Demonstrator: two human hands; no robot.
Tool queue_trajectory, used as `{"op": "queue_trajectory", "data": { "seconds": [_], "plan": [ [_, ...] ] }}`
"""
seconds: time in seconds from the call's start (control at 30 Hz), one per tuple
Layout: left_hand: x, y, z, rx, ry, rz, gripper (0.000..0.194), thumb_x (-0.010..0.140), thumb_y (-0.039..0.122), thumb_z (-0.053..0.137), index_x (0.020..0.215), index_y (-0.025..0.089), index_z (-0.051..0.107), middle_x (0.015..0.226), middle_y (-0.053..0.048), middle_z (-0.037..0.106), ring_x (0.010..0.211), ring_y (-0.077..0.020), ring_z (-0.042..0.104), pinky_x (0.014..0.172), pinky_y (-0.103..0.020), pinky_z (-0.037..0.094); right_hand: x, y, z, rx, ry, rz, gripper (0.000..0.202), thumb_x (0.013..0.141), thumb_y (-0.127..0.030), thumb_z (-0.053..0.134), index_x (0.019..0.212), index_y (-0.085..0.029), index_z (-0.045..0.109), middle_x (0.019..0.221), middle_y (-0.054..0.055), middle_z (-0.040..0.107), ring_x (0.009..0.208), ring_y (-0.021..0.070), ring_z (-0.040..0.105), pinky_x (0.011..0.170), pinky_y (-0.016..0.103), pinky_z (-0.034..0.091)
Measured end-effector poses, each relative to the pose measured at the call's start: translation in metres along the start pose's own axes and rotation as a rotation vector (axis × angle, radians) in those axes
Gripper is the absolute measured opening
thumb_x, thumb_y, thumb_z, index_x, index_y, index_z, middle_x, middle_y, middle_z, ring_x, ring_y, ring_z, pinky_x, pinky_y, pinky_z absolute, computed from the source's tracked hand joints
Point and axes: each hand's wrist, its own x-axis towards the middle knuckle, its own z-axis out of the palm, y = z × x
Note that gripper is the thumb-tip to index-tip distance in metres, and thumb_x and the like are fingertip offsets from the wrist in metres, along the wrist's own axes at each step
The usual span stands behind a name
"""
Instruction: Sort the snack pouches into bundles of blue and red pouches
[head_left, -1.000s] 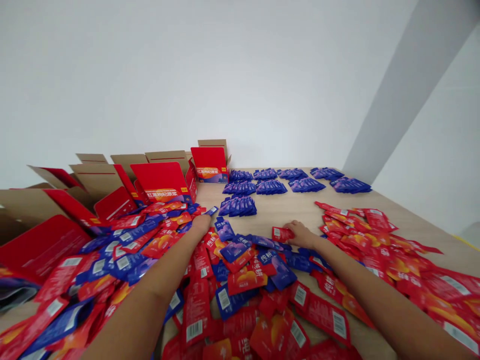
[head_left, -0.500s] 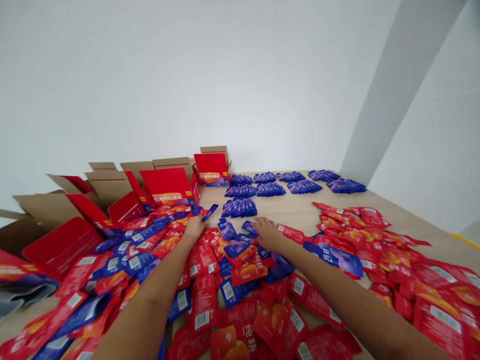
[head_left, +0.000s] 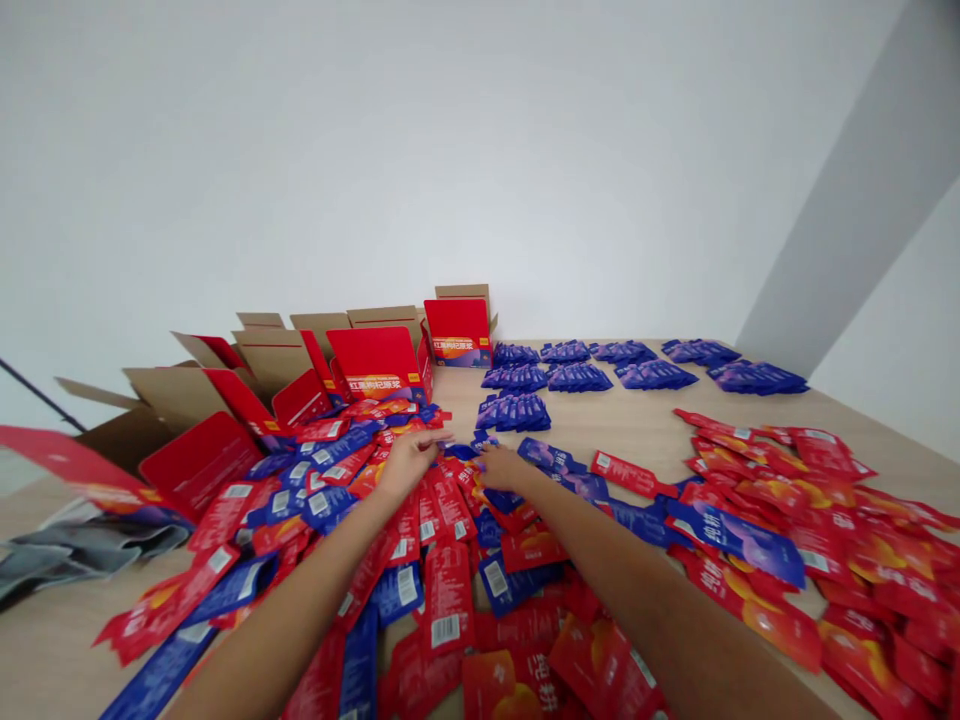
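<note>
My left hand (head_left: 411,460) reaches in over the middle of the pouch pile, its fingers pinched together at the edge of a blue pouch (head_left: 460,452). Facing it, my right hand (head_left: 501,468) has its fingers curled onto blue pouches at the same spot; its fingertips are partly hidden. Beneath both hands lie mixed red pouches (head_left: 448,610) and blue ones, loose and overlapping. Just beyond them, a fanned stack of blue pouches (head_left: 514,411) rests on the table.
Open red cartons (head_left: 379,360) with raised brown flaps line the left and back. More fanned blue stacks (head_left: 579,377) sit in rows near the wall. A heap of red pouches (head_left: 840,540) covers the right side. Grey plastic (head_left: 82,550) lies at the left.
The view has turned left. My hands have come closer together; the blue pouch that stood up from my left hand is now low between them. My right hand has moved towards the left one.
</note>
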Motion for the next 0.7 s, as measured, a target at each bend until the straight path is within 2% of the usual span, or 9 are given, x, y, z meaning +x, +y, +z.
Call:
{"op": "queue_trajectory", "data": {
  "seconds": [0.17,0.27,0.37,0.5,0.6,0.7],
  "plan": [
    [-0.052,0.019,0.010,-0.278,-0.217,-0.121,0.027,0.067,0.023,0.056,0.086,0.016,0.074,0.086,-0.006,0.074,0.083,-0.0229,0.068,0.080,-0.036,0.054,-0.033,0.003,-0.002,-0.016,0.014,0.020,0.040,0.079,-0.020,0.048,0.117,-0.019,0.059,0.124,0.013,0.057,0.108,0.0268,0.056,0.093,0.040,0.041],
    [-0.079,0.026,0.026,-0.374,-0.264,-0.164,0.021,0.067,0.029,0.060,0.076,0.017,0.075,0.082,-0.007,0.074,0.078,-0.0230,0.069,0.076,-0.035,0.054,-0.058,0.008,-0.006,-0.024,0.013,0.071,0.035,0.078,-0.023,0.051,0.111,-0.018,0.061,0.119,0.014,0.058,0.108,0.0294,0.054,0.089,0.044,0.043],
    [-0.096,0.032,0.044,-0.438,-0.210,-0.155,0.016,0.066,0.029,0.063,0.070,0.018,0.074,0.081,-0.008,0.074,0.078,-0.0232,0.068,0.075,-0.034,0.053,-0.078,0.013,-0.010,-0.022,0.002,0.119,0.025,0.077,-0.024,0.053,0.100,-0.022,0.064,0.118,0.011,0.057,0.107,0.0302,0.052,0.085,0.045,0.044],
    [-0.102,0.043,0.069,-0.466,-0.050,-0.032,0.014,0.069,0.024,0.061,0.068,0.021,0.074,0.090,-0.008,0.072,0.087,-0.0231,0.065,0.080,-0.035,0.049,-0.096,0.026,-0.012,0.004,0.003,0.192,0.015,0.073,-0.021,0.059,0.087,-0.022,0.066,0.119,0.008,0.055,0.109,0.0296,0.049,0.087,0.044,0.041],
    [-0.101,0.049,0.084,-0.353,0.068,0.031,0.015,0.067,0.019,0.060,0.065,0.024,0.074,0.091,-0.006,0.067,0.088,-0.0210,0.060,0.081,-0.033,0.047,-0.108,0.040,-0.011,0.051,0.036,0.268,0.033,0.067,-0.022,0.066,0.100,-0.018,0.063,0.118,0.013,0.054,0.108,0.0312,0.049,0.089,0.043,0.040],
    [-0.104,0.049,0.093,-0.355,0.044,-0.023,0.017,0.067,0.019,0.058,0.064,0.024,0.073,0.076,-0.004,0.062,0.075,-0.0187,0.058,0.072,-0.030,0.046,-0.119,0.056,-0.009,0.129,0.094,0.336,0.059,0.065,-0.024,0.067,0.120,-0.013,0.052,0.119,0.017,0.052,0.111,0.0316,0.048,0.093,0.043,0.037]
  ]
}}
